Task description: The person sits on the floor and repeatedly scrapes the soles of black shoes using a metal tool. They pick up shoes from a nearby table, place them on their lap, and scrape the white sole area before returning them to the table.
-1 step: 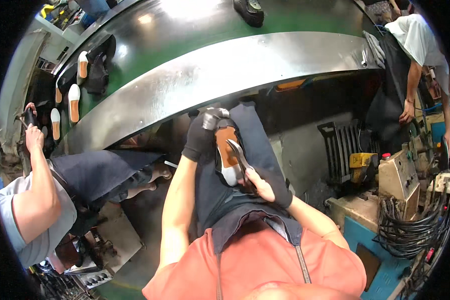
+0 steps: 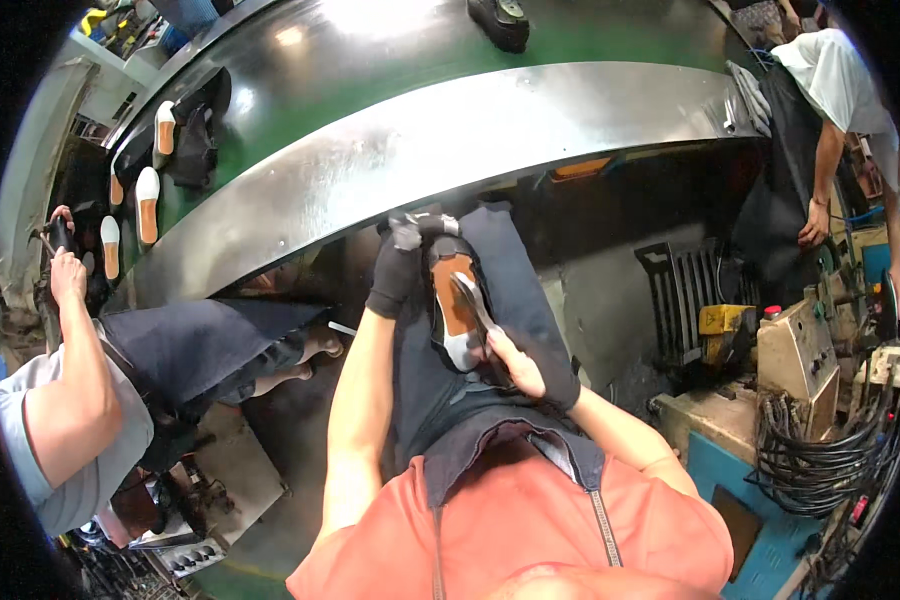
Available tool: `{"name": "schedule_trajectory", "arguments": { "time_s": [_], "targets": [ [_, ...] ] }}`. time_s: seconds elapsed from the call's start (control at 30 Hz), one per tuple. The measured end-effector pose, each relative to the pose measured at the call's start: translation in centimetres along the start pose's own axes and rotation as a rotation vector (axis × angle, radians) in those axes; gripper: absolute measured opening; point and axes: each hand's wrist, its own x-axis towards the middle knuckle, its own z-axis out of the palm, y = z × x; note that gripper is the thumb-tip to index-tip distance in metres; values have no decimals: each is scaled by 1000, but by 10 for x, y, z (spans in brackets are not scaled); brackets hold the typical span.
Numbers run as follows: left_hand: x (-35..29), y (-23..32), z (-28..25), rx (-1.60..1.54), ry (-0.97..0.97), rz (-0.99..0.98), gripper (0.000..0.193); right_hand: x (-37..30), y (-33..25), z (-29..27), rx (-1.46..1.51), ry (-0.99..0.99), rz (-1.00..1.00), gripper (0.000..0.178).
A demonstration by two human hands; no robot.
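Note:
A shoe [image 2: 442, 268] lies sole up across my lap, its brown bottom showing and its pale end towards my body. My left hand [image 2: 402, 262], in a dark glove with silvery wrapping on the fingers, is closed around the shoe's far, dark end. My right hand [image 2: 521, 366] has a dark wrist cover and bare fingers. It grips a metal hand tool with a curved head [image 2: 470, 292], which is over the shoe's brown bottom. Whether the tool is a hammer or pincers, I cannot tell.
A metal-edged bench [image 2: 390, 140] spans the front. Several shoes [image 2: 148, 207] stand at its left, with a dark shoe [image 2: 500, 25] farther back. To my left a co-worker's hands [image 2: 69, 272] hold a dark shoe and a tool. Coiled black cables [image 2: 805, 460] and a control box [image 2: 795, 345] are at right.
My left hand has shifted slightly left, its fingers more spread over the shoe's far end. My right hand and the tool have tilted and moved a little. The shoe stays in place.

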Motion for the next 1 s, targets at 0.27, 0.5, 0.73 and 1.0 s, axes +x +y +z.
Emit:
{"name": "schedule_trajectory", "arguments": {
  "time_s": [0.27, 0.5, 0.73, 1.0],
  "targets": [
    [-3, -6, 22, -50, 218, -155, 78, 40, -22, 0, 528, -42, 191, 48],
    [-5, -2, 17, -130, 134, -37, 69, 28, -25, -10, 432, -90, 250, 58],
    [-5, 4, 19, -282, 332, -131, 65, 43, -20, 7, 342, -31, 216, 48],
    [6, -3, 4, -222, 319, -40, 65, 76, 12, 33, -354, 275, -295, 30]
  ]
}}
